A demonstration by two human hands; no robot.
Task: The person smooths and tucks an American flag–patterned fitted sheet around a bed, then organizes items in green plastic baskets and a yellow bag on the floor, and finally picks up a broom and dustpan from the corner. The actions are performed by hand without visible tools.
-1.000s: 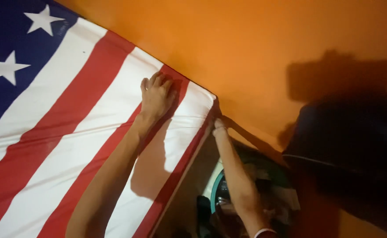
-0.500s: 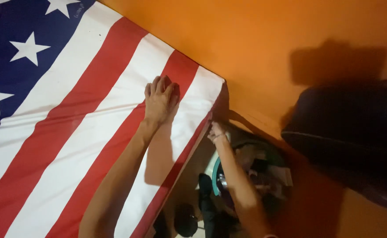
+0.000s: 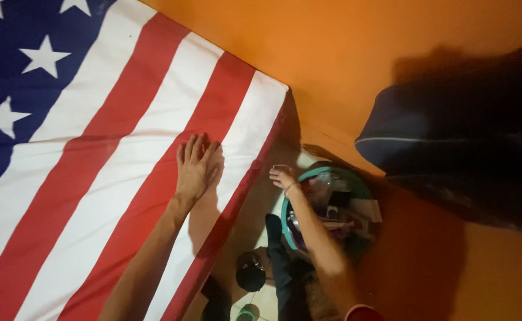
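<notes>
A mattress covered by a flag-patterned sheet [image 3: 94, 119] with red and white stripes and white stars on blue fills the left of the head view. My left hand [image 3: 196, 166] lies flat on the sheet, palm down with fingers together, near the mattress corner. My right hand [image 3: 283, 176] hangs in the gap beside the mattress edge, fingers loosely curled and empty, just above a teal basin [image 3: 326, 205] of clutter on the floor.
An orange wall [image 3: 344, 53] runs behind the mattress. A dark bag or cloth [image 3: 469, 131] hangs at the right against the wall. Dark round objects [image 3: 251, 274] and dark cloth lie on the floor between mattress and wall.
My right hand has let go of the mattress corner and dropped toward the basin. My left hand has slid back along the sheet toward me.
</notes>
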